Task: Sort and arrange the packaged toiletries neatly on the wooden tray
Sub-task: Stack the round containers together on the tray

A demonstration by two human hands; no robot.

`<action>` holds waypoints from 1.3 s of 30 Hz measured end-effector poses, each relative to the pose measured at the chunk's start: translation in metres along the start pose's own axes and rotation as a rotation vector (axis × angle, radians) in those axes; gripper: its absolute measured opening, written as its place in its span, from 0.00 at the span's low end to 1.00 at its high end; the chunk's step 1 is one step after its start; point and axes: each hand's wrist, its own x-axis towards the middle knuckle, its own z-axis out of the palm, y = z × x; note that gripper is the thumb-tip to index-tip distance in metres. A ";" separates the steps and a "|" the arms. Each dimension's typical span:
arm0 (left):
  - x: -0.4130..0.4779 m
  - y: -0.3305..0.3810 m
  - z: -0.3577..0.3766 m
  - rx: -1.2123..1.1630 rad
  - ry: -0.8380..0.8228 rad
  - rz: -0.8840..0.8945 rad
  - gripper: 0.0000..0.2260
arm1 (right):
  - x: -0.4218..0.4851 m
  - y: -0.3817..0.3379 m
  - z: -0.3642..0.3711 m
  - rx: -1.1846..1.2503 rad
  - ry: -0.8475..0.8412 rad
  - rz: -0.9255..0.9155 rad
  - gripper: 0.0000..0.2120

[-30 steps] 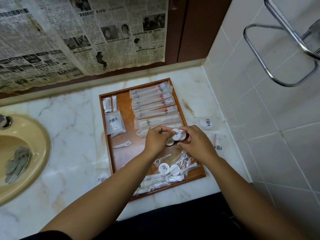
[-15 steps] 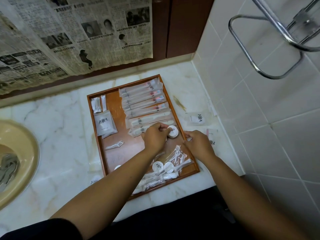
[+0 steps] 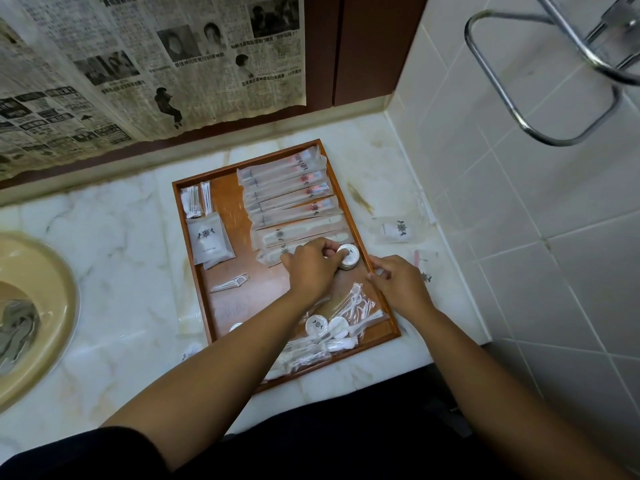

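Left hand [image 3: 311,270]: fingers curled round small white jar [image 3: 349,255].
Right hand [image 3: 401,287]: fingers bent at wooden tray [image 3: 227,199] rim; grasp unclear.

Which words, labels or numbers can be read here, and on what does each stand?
No text reads clearly enough to quote.
Yellowed newspaper sheets on the wall: Chinese print, too blurred.
Flat white sachet on the wooden tray: dark emblem; small line under it unreadable.
Small round white jar: emblem only.
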 end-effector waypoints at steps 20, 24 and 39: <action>-0.069 -0.075 -0.048 0.722 -0.400 0.641 0.21 | -0.050 -0.029 0.042 -0.585 -0.324 -0.384 0.18; -0.069 -0.075 -0.050 0.713 -0.418 0.602 0.18 | -0.056 -0.034 0.038 -0.438 -0.304 -0.330 0.10; -0.063 -0.064 -0.073 0.230 -0.571 0.108 0.10 | -0.056 -0.032 0.021 -0.030 -0.234 -0.123 0.15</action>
